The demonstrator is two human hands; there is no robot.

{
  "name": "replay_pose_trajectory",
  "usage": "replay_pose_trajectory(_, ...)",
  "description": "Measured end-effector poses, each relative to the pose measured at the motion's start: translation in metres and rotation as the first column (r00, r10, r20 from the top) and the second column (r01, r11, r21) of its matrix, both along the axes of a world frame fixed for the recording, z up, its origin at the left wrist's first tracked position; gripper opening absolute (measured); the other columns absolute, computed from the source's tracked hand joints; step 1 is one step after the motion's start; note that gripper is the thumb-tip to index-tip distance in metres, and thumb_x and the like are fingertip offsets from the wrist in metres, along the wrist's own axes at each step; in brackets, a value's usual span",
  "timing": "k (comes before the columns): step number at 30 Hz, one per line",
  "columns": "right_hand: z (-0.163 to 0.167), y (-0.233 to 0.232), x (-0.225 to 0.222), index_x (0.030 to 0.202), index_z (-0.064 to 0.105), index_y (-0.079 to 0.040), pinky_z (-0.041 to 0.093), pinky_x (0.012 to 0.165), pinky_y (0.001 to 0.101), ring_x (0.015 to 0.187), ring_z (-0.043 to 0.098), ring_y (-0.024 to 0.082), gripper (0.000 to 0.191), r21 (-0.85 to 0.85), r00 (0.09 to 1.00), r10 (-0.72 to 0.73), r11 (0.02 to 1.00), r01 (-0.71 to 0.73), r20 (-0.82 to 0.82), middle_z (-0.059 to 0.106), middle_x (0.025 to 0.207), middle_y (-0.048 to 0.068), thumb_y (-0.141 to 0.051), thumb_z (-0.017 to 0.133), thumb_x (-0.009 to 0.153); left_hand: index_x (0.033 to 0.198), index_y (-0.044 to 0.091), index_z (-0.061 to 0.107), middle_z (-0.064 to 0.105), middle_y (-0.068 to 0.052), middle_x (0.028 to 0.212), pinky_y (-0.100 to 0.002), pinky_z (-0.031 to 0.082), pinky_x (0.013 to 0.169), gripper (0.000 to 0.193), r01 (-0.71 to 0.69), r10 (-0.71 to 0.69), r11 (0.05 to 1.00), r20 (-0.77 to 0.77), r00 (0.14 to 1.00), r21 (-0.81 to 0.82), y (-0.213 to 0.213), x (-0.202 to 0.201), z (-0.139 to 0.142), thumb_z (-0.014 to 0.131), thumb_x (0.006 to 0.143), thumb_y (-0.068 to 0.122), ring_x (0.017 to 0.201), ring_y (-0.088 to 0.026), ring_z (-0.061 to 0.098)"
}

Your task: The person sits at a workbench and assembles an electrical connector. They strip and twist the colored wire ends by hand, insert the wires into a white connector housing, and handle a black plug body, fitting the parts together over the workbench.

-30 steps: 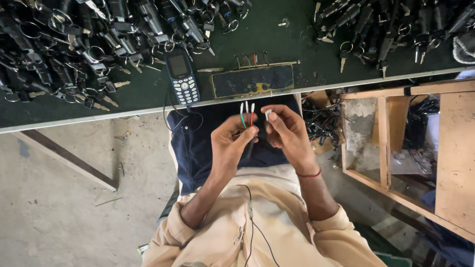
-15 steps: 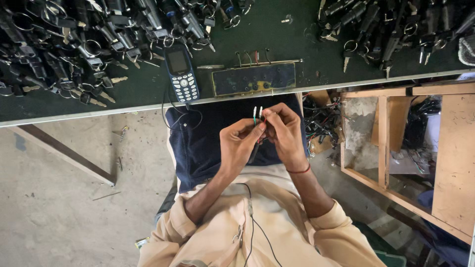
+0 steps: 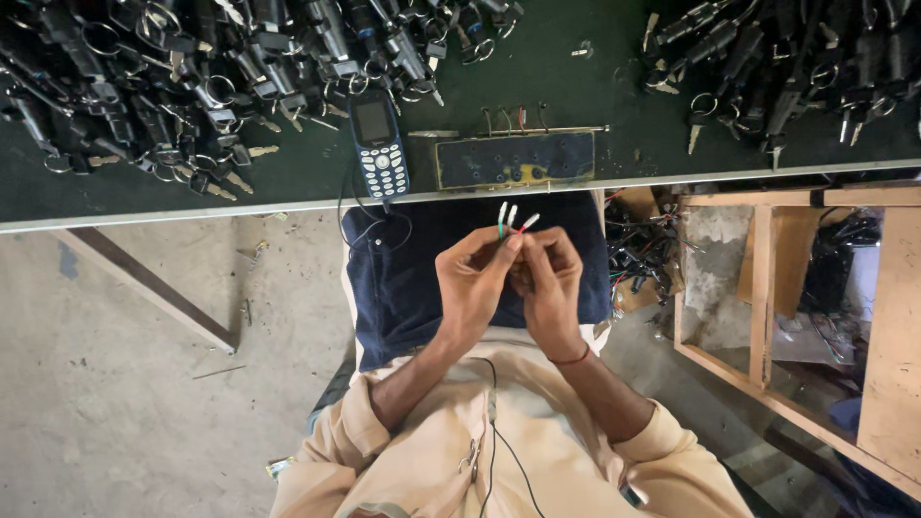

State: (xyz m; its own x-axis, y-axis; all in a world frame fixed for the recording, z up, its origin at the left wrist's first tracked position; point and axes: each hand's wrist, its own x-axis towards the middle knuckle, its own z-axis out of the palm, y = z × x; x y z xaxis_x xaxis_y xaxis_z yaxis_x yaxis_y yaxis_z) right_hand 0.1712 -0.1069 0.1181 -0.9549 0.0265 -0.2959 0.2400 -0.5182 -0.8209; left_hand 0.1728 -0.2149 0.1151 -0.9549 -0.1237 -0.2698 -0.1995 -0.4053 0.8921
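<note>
Both hands meet over my lap, below the table's front edge. My left hand (image 3: 475, 283) and my right hand (image 3: 549, 283) pinch a small bundle of thin wires (image 3: 511, 221) together. The wires are green and red with white tips, and the tips stick up above my fingers. What lies inside my closed fingers is hidden. A dark blue cloth (image 3: 403, 278) covers my lap under the hands.
A dark green table (image 3: 576, 86) carries heaps of black key-and-lock assemblies at the left (image 3: 192, 67) and right (image 3: 787, 58), a blue keypad phone (image 3: 380, 144) and a dark rectangular board (image 3: 515, 159). A wooden crate (image 3: 767, 307) with wire scraps stands at my right. Bare concrete floor lies left.
My hands have shifted slightly and stay together on the wires. The wire tips now fan apart a little above my fingers.
</note>
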Motion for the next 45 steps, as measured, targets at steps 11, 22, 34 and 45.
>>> replay_pose_trajectory(11,0.017,0.010,-0.025,0.106,0.061,-0.004,0.041,0.052,0.0205,0.060,0.048,0.002,0.019,0.091,1.000,-0.003,0.996,0.005,-0.026,0.056,0.075,-0.002,-0.023,0.061,0.110,0.109,-0.005,0.074,0.073,-0.004,0.089,-0.025,0.057,0.069,0.015,0.079,-0.082,0.991,0.024,0.996,0.107,0.003,-0.010,0.000,0.071,0.099,0.005,0.079,-0.008,0.066)
replay_pose_trajectory(22,0.001,-0.015,-0.023,0.101,0.056,-0.008,0.045,0.058,0.0210,0.068,0.053,0.002,0.016,0.067,1.000,-0.001,0.998,0.000,0.008,0.059,0.084,-0.002,-0.021,0.060,0.108,0.110,-0.004,0.075,0.073,-0.002,0.088,-0.024,0.057,0.072,0.016,-0.004,0.003,0.998,0.030,1.000,0.066,-0.011,-0.015,-0.008,0.073,0.097,0.004,0.080,-0.007,0.066)
replay_pose_trajectory(34,-0.003,-0.015,-0.013,0.100,0.057,-0.008,0.034,0.051,0.0180,0.062,0.043,0.000,0.017,0.160,0.983,-0.147,0.973,0.164,-0.113,0.057,0.080,-0.004,-0.021,0.061,0.109,0.108,-0.005,0.074,0.073,-0.001,0.087,-0.021,0.055,0.069,0.016,0.165,-0.170,0.981,0.045,0.984,0.099,-0.015,-0.014,0.003,0.072,0.097,0.007,0.079,-0.004,0.065)
replay_pose_trajectory(45,0.025,-0.008,-0.028,0.103,0.068,-0.003,0.033,0.055,0.0179,0.067,0.043,-0.002,0.017,0.700,0.984,0.165,0.710,-0.076,-0.061,0.062,0.082,-0.005,-0.019,0.068,0.108,0.105,-0.004,0.077,0.069,0.002,0.081,-0.019,0.045,0.061,0.014,0.024,-0.023,0.994,0.017,1.000,-0.105,-0.038,-0.005,0.016,0.075,0.094,0.003,0.072,-0.001,0.057)
